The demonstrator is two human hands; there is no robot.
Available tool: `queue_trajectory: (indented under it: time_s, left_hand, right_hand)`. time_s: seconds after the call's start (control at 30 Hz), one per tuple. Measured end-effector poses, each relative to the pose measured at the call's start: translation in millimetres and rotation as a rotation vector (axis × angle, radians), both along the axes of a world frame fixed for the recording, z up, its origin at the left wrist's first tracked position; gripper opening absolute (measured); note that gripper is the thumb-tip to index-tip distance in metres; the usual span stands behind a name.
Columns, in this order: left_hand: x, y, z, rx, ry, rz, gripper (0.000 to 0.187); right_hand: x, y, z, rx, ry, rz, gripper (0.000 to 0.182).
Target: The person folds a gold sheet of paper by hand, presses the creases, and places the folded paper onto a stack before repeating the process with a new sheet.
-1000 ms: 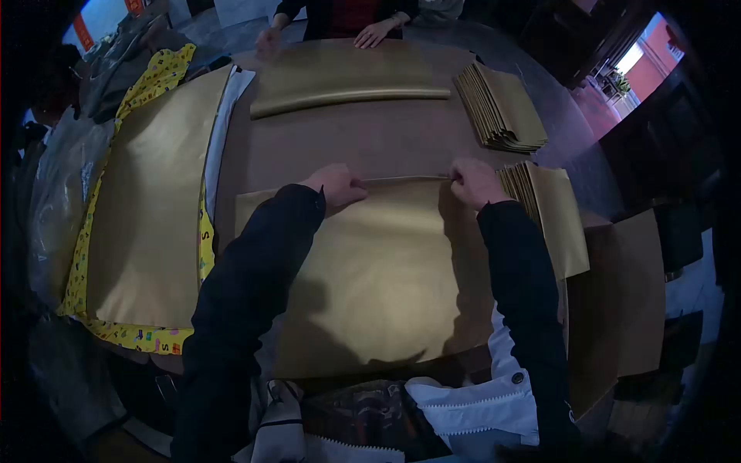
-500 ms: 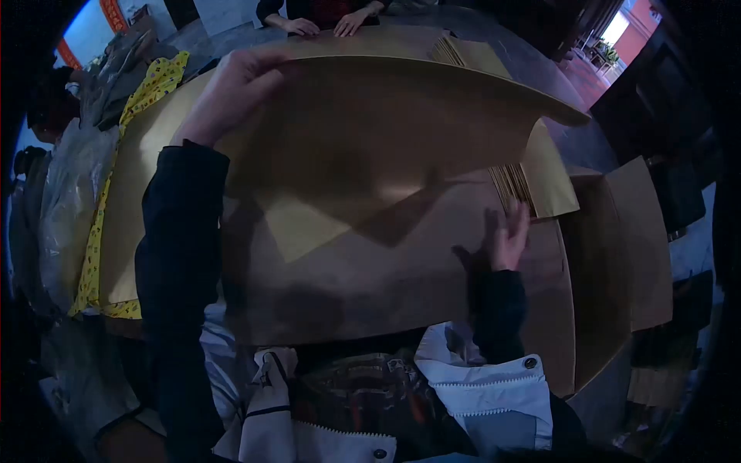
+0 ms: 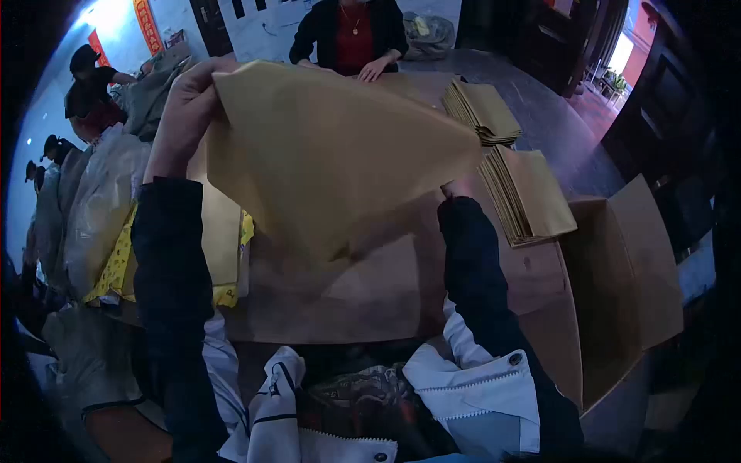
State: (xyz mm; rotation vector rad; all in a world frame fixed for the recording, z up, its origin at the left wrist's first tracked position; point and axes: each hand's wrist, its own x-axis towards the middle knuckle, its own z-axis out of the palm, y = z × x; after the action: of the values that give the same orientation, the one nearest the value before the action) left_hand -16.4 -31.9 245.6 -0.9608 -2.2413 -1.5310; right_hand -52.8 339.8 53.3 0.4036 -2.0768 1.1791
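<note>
A large sheet of brown kraft paper point(image 3: 340, 147) is held up over the table, its lower edge drooping in a loose curve. My left hand point(image 3: 187, 108) grips its upper left corner, fingers closed on the paper. At the lower right edge of the sheet is my right hand point(image 3: 457, 187), mostly hidden behind the paper, so its fingers do not show. Just right of that hand lies a stack of folded brown paper point(image 3: 540, 193), with a second folded stack point(image 3: 494, 112) behind it.
An open cardboard box point(image 3: 617, 285) stands at the table's right side. Flat brown sheets point(image 3: 222, 247) lie on yellow printed wrapping point(image 3: 116, 266) at the left, beside clear plastic point(image 3: 100, 193). A person point(image 3: 351, 38) is across the table; another person point(image 3: 93, 92) is at far left.
The sheet has been lifted off the table, its left corner still in my left hand. My right hand has moved left and away from me, behind the sheet. The head view has tilted up.
</note>
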Motion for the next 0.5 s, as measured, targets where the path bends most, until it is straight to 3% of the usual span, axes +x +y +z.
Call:
queue_trajectory:
  time_s: [0.13,0.23,0.37,0.5]
  left_hand:
    - [11.5,-26.9,12.0,0.023,0.07,0.083,0.019]
    - [17.3,-33.7,22.7,0.294,0.017,-0.105,0.019]
    - [35.0,-8.6,24.3,0.324,0.105,-0.188,0.019]
    - [37.1,-32.6,19.7,0.324,0.0,0.025,0.017]
  right_hand:
    - [-15.9,24.2,-2.7,-0.09,-0.097,0.049,0.048]
    - [-10.0,32.6,-5.1,-0.104,-0.141,0.072,0.047]
    - [8.8,-11.7,4.6,-0.05,0.116,0.067,0.038]
    - [18.2,-36.1,25.7,0.0,0.273,0.081,0.03]
